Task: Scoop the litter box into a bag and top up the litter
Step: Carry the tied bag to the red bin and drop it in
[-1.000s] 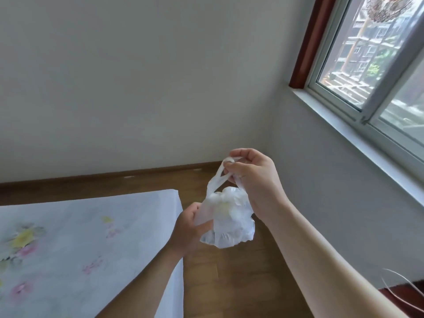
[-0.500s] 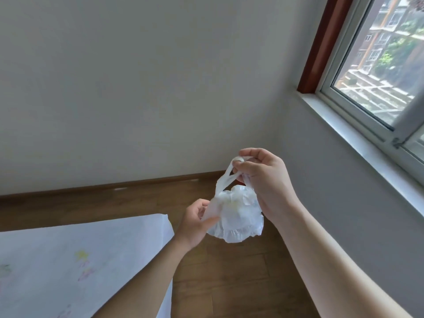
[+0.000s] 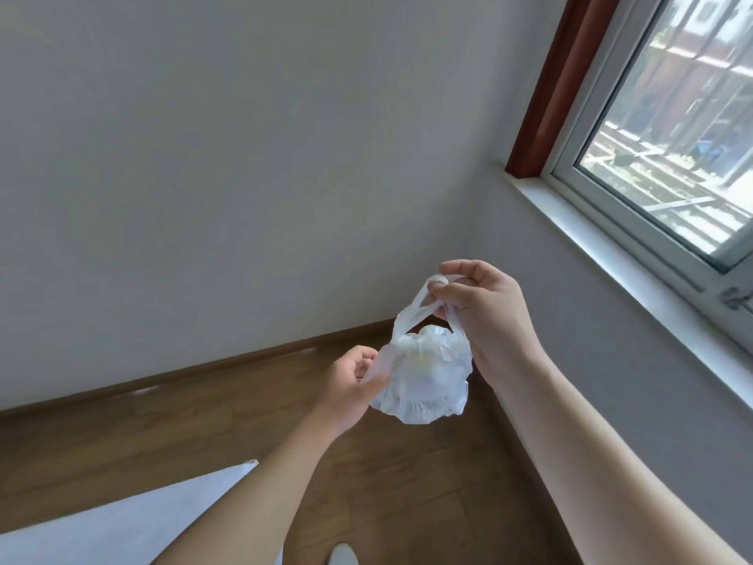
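Observation:
A small, crumpled white plastic bag [image 3: 428, 381] hangs in the air in front of me, above the wooden floor. My right hand [image 3: 485, 316] pinches its handle loops from above and holds them up. My left hand [image 3: 350, 381] pinches the bag's left edge from the side. The bag is bunched up and its inside is hidden. No litter box or scoop is in view.
A white cloth-covered surface [image 3: 122, 524] lies at the lower left. The wooden floor [image 3: 387, 483] runs to a brown baseboard [image 3: 195, 369] under a plain wall. A window [image 3: 672, 128] with a white sill is on the right. A white shoe tip [image 3: 342, 554] shows at the bottom.
The view has tilted up and to the right, so the cloth-covered surface has slid down and left. Both hands have kept their hold on the bag, which has opened slightly at the handles.

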